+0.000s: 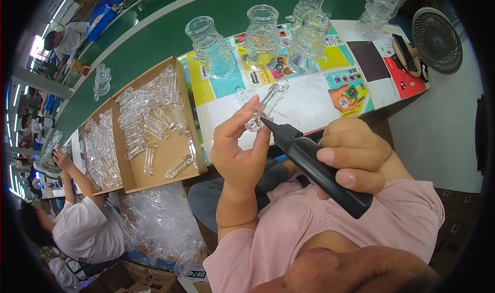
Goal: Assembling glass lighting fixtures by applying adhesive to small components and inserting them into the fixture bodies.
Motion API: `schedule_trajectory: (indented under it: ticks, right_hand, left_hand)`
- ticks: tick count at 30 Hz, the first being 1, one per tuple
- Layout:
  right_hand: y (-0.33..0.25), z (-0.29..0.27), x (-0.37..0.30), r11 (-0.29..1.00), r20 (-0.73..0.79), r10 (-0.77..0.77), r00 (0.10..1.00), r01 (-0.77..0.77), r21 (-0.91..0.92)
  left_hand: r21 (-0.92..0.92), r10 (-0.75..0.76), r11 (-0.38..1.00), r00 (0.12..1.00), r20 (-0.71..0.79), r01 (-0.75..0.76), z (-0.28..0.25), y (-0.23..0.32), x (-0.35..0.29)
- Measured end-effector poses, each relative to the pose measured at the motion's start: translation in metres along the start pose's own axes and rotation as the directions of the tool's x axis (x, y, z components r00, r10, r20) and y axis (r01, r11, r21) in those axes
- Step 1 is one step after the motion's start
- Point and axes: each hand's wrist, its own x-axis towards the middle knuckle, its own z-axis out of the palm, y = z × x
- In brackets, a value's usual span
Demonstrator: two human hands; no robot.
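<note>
My left hand (238, 148) pinches a clear plastic tube-shaped part (271, 98) between thumb and fingers, near its lower end. The part is held tilted above a printed board (227, 110). In my right hand (356, 151) is a black squeeze bottle (325, 174) with a narrow pointed nozzle. The nozzle's tip meets the lower end of the clear part, close to my left fingertips; whether any liquid comes out is too small to tell. Another small clear piece (241, 93) lies on the board just behind my left hand.
Several clear jar-like assemblies (262, 40) stand along the board's far side. To the left, a cardboard tray (136, 177) holds many clear tubes, above a heap of clear plastic bags (165, 221). A fan (437, 40) stands at far right. A co-worker (90, 221) sits at left.
</note>
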Motion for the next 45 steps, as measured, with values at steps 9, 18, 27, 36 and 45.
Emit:
schedule_trajectory:
  ticks: [9, 18, 27, 36, 45]
  right_hand:
    - [-0.001, -0.001, 0.004, 0.999, 0.032, 0.054, 0.998, -0.054, 0.001]
    - [-0.004, -0.022, 0.006, 0.859, 0.043, 0.511, 0.858, -0.509, -0.058]
    - [0.064, -0.053, -0.068, -0.036, 0.04, 0.993, 0.109, -0.039, 0.999]
    - [0.11, -0.112, -0.183, 0.169, -0.121, 0.985, -0.121, 0.599, 0.783]
    - [0.102, -0.121, -0.201, 0.186, -0.158, 0.982, -0.108, 0.732, 0.656]
  left_hand:
    - [0.157, 0.136, 0.979, 0.99, -0.043, -0.128, 0.001, -0.008, 0.002]
    - [0.338, 0.272, 0.902, 0.961, 0.042, -0.269, 0.001, -0.006, 0.005]
    - [0.418, 0.299, 0.842, 0.94, 0.162, -0.34, 0.013, -0.002, 0.0]
    - [0.45, 0.134, 0.856, 0.951, 0.28, -0.254, 0.031, -0.003, -0.008]
    - [-0.031, -0.321, 0.942, 0.922, 0.218, 0.335, 0.038, -0.021, -0.028]
